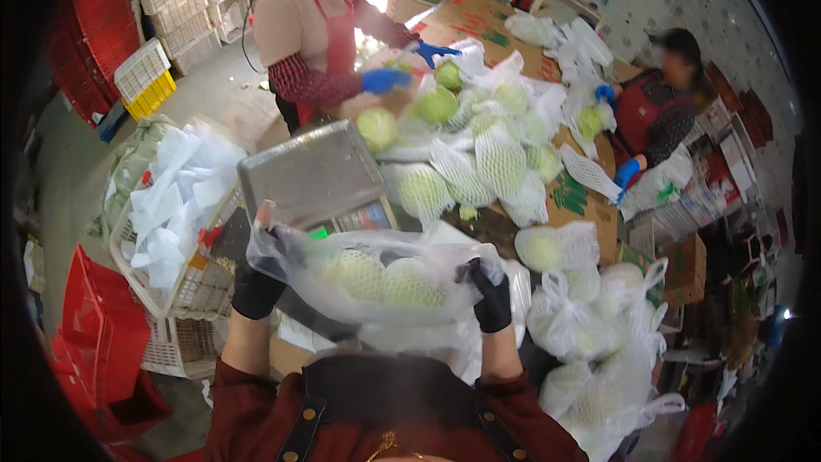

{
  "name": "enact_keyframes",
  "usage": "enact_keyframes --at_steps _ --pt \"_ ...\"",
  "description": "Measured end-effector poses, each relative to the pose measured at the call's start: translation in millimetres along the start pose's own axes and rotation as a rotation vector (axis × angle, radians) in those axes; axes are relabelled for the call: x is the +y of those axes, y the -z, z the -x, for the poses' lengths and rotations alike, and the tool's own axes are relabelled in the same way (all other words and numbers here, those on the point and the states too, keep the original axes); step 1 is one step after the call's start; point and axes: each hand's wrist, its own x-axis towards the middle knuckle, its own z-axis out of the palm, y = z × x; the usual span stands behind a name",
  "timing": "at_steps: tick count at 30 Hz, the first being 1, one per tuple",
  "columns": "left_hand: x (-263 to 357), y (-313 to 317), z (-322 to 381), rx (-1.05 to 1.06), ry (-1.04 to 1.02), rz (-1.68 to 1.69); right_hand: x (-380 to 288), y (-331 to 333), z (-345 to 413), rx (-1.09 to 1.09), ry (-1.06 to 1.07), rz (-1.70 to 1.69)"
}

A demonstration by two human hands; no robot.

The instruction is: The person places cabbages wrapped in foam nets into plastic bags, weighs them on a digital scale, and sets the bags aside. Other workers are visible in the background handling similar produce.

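Observation:
Between my hands hangs a clear plastic bag [372, 311], its mouth spread wide. Inside it lie two pale green cabbages in white foam nets, a left cabbage [354, 273] and a right cabbage [410, 282]. My left hand [260, 282], in a black glove, grips the bag's left edge; the plastic partly covers its fingers. On the other side my right hand [490, 292], also black-gloved, pinches the right edge. Just beyond the bag stands a weighing scale with a metal pan [311, 173] and a lit green display [317, 232].
Netted cabbages [494, 160] are heaped on the cardboard-covered table [603, 221]. Filled bags [577, 321] crowd my right side. At left, a plastic crate [199, 289] holds white sheets [186, 199], near red baskets [102, 327]. Two co-workers in blue gloves [385, 80] stand across and at right.

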Motion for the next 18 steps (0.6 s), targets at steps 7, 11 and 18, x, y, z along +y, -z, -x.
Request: enact_keyframes --at_steps 7,11,18 --pt "92 -43 111 -0.179 0.018 -0.331 -108 17 86 -0.102 0.057 0.015" --pt "113 -70 140 -0.285 -0.157 -0.479 -150 -1 113 -0.222 0.019 0.302" --pt "115 -101 139 -0.659 0.004 -0.417 -116 -14 108 -0.492 0.211 -0.193"
